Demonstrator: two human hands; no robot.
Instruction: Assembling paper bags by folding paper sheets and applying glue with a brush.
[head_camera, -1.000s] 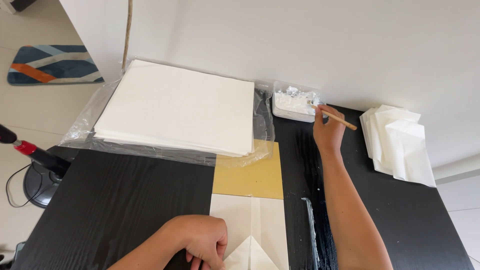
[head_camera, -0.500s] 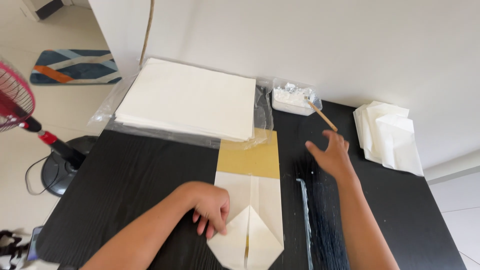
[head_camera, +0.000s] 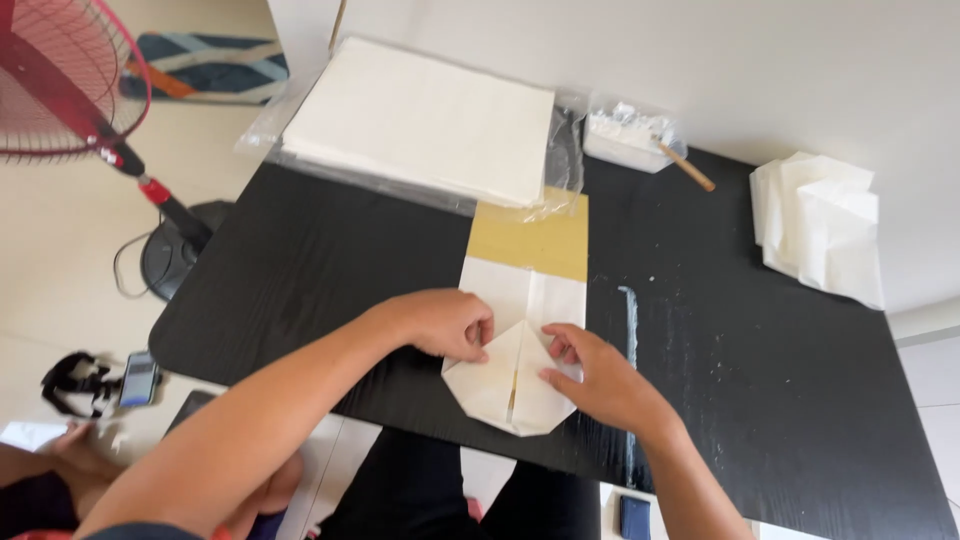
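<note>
Folded white paper bag (head_camera: 510, 375) lies at table's (head_camera: 300, 270) near edge, long axis running away from person; left hand (head_camera: 440, 322) w/ curled fingers presses its left flap, right hand (head_camera: 595, 375) flat on right flap, both equally near.

Black table (head_camera: 300, 270), paper stack (head_camera: 425, 120), folded sheet (head_camera: 515, 340)

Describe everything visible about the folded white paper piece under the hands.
The folded white paper piece lies flat on the black table, near its front edge. It looks like thin, matte paper. Two flaps are folded inward and meet along a centre seam, giving a pointed top and a near end with clipped corners. Its far end runs to a tan cardboard sheet. The left hand presses its left flap; the right hand presses its right flap.
</note>
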